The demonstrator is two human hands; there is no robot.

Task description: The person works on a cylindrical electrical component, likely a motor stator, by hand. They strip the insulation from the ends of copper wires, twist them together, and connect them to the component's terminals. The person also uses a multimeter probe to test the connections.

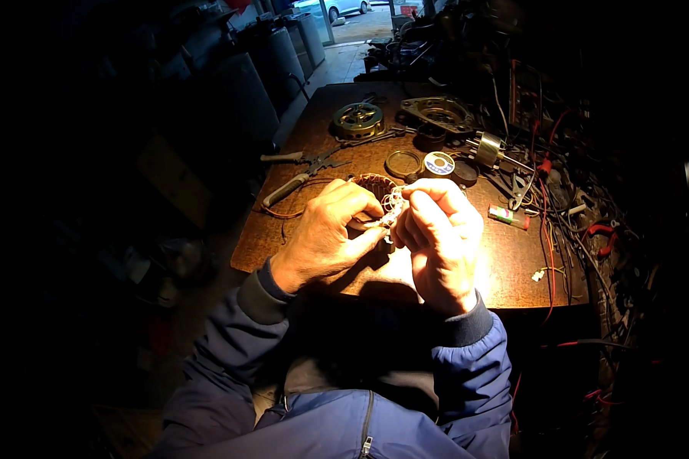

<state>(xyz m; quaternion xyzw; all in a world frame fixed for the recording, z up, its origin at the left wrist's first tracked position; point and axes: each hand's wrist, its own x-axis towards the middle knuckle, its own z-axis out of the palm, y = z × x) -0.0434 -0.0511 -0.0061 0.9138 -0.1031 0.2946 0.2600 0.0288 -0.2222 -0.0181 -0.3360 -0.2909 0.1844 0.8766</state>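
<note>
both the left hand and the right hand work close together at a copper-wound ring over the near part of a brown table — left thumb and fingers narrow, holding the ring, right thumb and forefinger pinched on its pale wires. beyond lie pliers — and a blue-and-white reel beside a shallow round tin.

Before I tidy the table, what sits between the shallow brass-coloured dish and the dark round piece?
In the head view, a blue-and-white disc lies between the brass-coloured dish and the dark piece.
</note>
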